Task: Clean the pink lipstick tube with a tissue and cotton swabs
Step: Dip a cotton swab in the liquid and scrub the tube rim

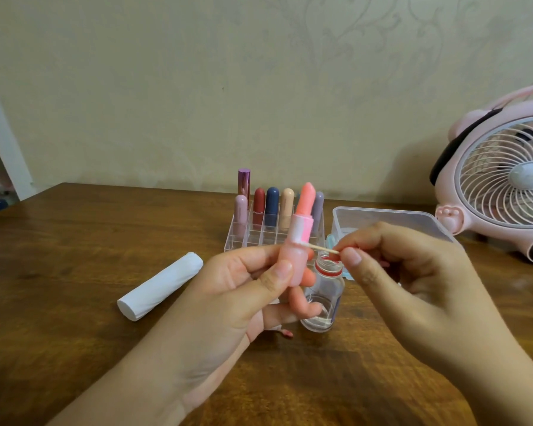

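Observation:
My left hand (237, 290) grips the pink lipstick tube (296, 256) upright, uncapped, with the coral stick raised out of it. My right hand (406, 281) pinches a wooden cotton swab (319, 246) between thumb and fingers. The swab's white tip touches the groove where the tube's inner sleeve meets its base. A rolled white tissue (160, 287) lies on the wooden table to the left of my hands. A small used swab end or smudged scrap (286, 333) lies on the table under my left hand.
An open clear glass bottle (320, 309) with a red neck ring and some liquid stands just behind my fingers. A clear organizer (259, 238) holds several capped lipsticks. A clear plastic box (391, 219) and a pink desk fan (502, 186) stand at the right.

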Motion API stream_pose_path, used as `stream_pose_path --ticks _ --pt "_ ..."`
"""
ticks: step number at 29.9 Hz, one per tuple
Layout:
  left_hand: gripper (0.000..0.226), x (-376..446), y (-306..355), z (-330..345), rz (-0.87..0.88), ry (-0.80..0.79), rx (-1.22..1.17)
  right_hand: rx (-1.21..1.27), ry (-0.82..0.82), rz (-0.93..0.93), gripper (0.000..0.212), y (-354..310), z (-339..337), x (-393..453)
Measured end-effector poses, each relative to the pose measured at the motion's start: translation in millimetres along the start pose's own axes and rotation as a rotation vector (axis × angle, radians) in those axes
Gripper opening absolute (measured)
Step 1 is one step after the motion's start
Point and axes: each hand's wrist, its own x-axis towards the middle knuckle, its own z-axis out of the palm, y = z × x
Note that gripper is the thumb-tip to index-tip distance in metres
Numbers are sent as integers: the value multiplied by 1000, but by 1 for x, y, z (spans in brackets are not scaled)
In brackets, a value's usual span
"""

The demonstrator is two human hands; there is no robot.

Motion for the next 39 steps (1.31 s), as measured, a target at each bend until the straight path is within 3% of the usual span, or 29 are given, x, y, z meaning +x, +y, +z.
stream_pose_path --ticks 8,26,39 --pt "22 0 0 0 9 5 4 8 120 12 10 -1 -2 1" --pt "27 0 0 -1 -25 -24 -35 -26 -4 -18 11 0 0 0" --pt "21 0 -1 0 -63 -48 -46 -19 98 5 10 1 -1 1"
